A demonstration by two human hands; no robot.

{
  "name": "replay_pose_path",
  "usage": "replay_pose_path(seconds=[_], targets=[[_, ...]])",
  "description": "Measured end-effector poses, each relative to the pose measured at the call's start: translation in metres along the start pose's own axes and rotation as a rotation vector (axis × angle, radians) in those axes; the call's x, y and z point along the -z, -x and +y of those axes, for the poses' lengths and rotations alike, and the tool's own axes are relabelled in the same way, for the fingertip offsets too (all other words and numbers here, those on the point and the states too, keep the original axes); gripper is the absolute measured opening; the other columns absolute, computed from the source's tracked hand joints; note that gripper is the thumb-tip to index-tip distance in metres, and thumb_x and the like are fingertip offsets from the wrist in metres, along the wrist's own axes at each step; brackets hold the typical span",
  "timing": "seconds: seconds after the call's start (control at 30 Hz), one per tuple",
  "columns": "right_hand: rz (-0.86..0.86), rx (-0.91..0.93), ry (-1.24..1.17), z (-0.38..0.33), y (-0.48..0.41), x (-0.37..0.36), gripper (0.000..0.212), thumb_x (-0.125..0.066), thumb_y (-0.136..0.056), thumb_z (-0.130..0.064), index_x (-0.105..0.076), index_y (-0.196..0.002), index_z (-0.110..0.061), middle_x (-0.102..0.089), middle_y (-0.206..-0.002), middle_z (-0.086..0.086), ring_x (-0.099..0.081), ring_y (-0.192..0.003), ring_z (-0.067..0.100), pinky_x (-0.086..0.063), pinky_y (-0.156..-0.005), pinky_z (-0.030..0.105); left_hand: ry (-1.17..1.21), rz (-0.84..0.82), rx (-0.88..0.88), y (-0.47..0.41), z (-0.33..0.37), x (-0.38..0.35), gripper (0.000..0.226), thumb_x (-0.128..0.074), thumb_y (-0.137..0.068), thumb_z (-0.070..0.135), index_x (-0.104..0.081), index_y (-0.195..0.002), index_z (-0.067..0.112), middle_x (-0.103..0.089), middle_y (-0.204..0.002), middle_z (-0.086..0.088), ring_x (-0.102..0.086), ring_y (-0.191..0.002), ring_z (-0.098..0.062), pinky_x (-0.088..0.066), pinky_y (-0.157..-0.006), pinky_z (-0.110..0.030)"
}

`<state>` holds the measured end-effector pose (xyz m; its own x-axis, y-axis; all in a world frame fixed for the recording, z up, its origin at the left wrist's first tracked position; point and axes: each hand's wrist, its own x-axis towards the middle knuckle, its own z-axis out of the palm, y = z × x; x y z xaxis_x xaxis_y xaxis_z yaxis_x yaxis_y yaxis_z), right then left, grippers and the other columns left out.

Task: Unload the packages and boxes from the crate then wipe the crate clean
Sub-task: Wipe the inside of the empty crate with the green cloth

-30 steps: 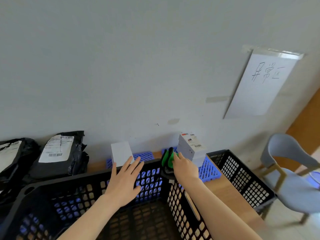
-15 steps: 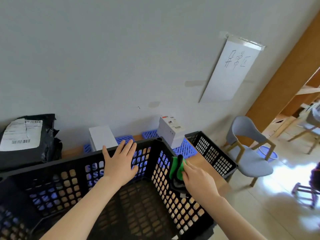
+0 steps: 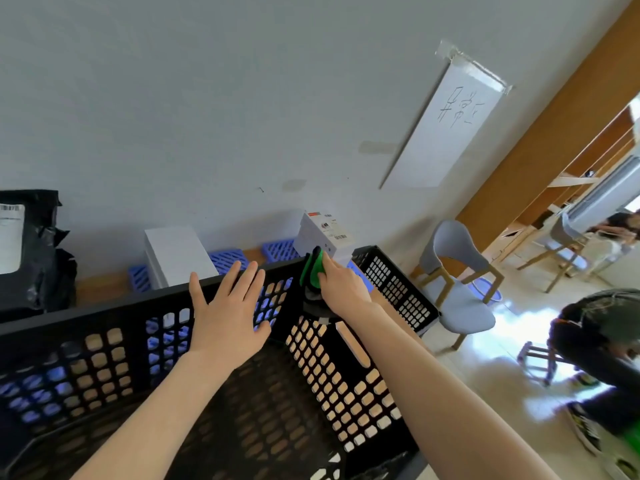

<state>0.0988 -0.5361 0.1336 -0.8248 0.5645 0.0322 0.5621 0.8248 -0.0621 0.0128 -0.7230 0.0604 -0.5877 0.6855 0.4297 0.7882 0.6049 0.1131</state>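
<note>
A big black perforated crate (image 3: pixel 104 327) fills the lower view, and nothing lies inside it. My left hand (image 3: pixel 228 317) presses flat with spread fingers against the inside of its far wall. At the crate's far right corner my right hand (image 3: pixel 341 289) holds a green and dark cloth (image 3: pixel 311 271) against the rim. Behind the crate, two white boxes (image 3: pixel 176 254) (image 3: pixel 323 237) stand by the wall. A black mailer bag (image 3: pixel 31 258) with a white label sits at far left.
Blue plastic baskets (image 3: pixel 228 259) lie behind the crate on a wooden surface. A second, smaller black crate (image 3: pixel 394 289) stands to the right. A grey chair (image 3: pixel 457 282) and a seated person (image 3: pixel 602 348) are on the right, over a tiled floor.
My right hand slid the cloth from the right wall's rim back up to the far right corner. My left hand stayed on the far wall. The view turned further right.
</note>
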Motion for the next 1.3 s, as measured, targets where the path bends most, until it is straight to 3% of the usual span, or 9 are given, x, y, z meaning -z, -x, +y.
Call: replay_pose_path(seconds=[0.13, 0.27, 0.4, 0.53, 0.8, 0.9, 0.97, 1.07, 1.3], targets=[[-0.001, 0.037, 0.178, 0.004, 0.0, -0.005, 0.059, -0.035, -0.102, -0.016, -0.005, -0.153, -0.01, -0.052, -0.12, 0.013, -0.061, -0.087, 0.035, -0.043, -0.058, 0.037, -0.002, -0.038, 0.014, 0.0, 0.001, 0.003, 0.083, -0.073, -0.07, 0.048, -0.048, -0.143, 0.018, -0.039, -0.154, -0.002, -0.034, -0.143, -0.023, 0.016, -0.107, -0.064], [-0.026, 0.067, 0.231, 0.012, 0.01, -0.007, 0.061, -0.035, -0.101, -0.012, -0.003, -0.153, -0.01, -0.05, -0.123, 0.013, -0.06, -0.089, 0.034, -0.044, -0.059, 0.037, -0.001, -0.12, 0.055, -0.001, 0.004, 0.008, 0.087, -0.069, -0.074, 0.043, -0.033, -0.151, 0.024, -0.024, -0.161, 0.001, -0.021, -0.148, -0.021, 0.007, -0.107, -0.069], [-0.017, 0.124, 0.22, 0.025, 0.04, 0.0, 0.051, -0.037, -0.099, -0.006, -0.024, -0.148, -0.003, -0.032, -0.146, 0.014, -0.052, -0.105, 0.028, -0.041, -0.066, 0.033, -0.007, -0.2, 0.065, -0.003, 0.009, 0.018, 0.086, -0.057, -0.085, 0.045, -0.01, -0.156, 0.028, -0.002, -0.164, 0.005, -0.001, -0.151, -0.018, 0.004, -0.108, -0.069], [-0.046, 0.021, -0.055, 0.044, 0.081, 0.01, 0.052, -0.032, -0.103, -0.018, -0.016, -0.153, -0.016, -0.049, -0.133, 0.014, -0.054, -0.11, 0.032, -0.046, -0.086, 0.04, -0.03, -0.277, 0.078, -0.006, 0.011, 0.026, 0.089, -0.052, -0.088, 0.05, 0.002, -0.156, 0.03, 0.01, -0.164, 0.006, 0.008, -0.151, -0.017, 0.0, -0.11, -0.068], [-0.171, -0.082, -0.242, 0.093, 0.17, 0.017, 0.049, -0.032, -0.103, -0.029, -0.02, -0.151, -0.032, -0.057, -0.128, 0.003, -0.054, -0.11, 0.021, -0.04, -0.094, 0.03, -0.028, -0.331, 0.081, -0.008, 0.013, 0.034, 0.089, -0.052, -0.086, 0.052, -0.001, -0.156, 0.033, 0.007, -0.163, 0.008, 0.001, -0.15, -0.016, -0.007, -0.109, -0.068], [-0.233, -0.166, -0.341, 0.106, 0.198, 0.026, 0.037, -0.032, -0.104, -0.029, -0.04, -0.14, -0.03, -0.061, -0.115, 0.005, -0.055, -0.098, 0.018, -0.041, -0.089, 0.027, -0.031, -0.362, 0.075, -0.009, 0.012, 0.036, 0.09, -0.052, -0.087, 0.054, 0.002, -0.155, 0.033, 0.01, -0.163, 0.008, 0.002, -0.15, -0.017, -0.008, -0.11, -0.069], [-0.267, -0.211, -0.361, 0.111, 0.21, 0.031, 0.028, -0.031, -0.104, -0.031, -0.053, -0.121, -0.025, -0.062, -0.107, 0.005, -0.056, -0.095, 0.018, -0.041, -0.086, 0.027, -0.022, -0.377, 0.073, -0.01, 0.011, 0.037, 0.091, -0.053, -0.086, 0.054, 0.003, -0.155, 0.032, 0.011, -0.163, 0.008, 0.004, -0.15, -0.018, -0.008, -0.11, -0.069], [-0.29, -0.216, -0.323, 0.111, 0.213, 0.032, 0.021, -0.032, -0.104, -0.031, -0.05, -0.097, -0.024, -0.06, -0.097, 0.003, -0.056, -0.091, 0.017, -0.039, -0.082, 0.025, -0.032, -0.356, 0.063, -0.007, 0.011, 0.036, 0.091, -0.054, -0.085, 0.051, 0.0, -0.156, 0.031, 0.009, -0.163, 0.007, 0.004, -0.15, -0.018, -0.008, -0.109, -0.07], [-0.128, -0.143, -0.153, 0.086, 0.17, 0.02, 0.016, -0.036, -0.102, -0.029, -0.043, -0.089, -0.024, -0.057, -0.085, -0.001, -0.056, -0.082, 0.019, -0.045, -0.079, 0.032, -0.017, -0.26, 0.055, -0.002, 0.009, 0.024, 0.091, -0.057, -0.083, 0.05, -0.008, -0.156, 0.027, 0.002, -0.164, 0.004, 0.003, -0.15, -0.018, 0.001, -0.107, -0.067]])
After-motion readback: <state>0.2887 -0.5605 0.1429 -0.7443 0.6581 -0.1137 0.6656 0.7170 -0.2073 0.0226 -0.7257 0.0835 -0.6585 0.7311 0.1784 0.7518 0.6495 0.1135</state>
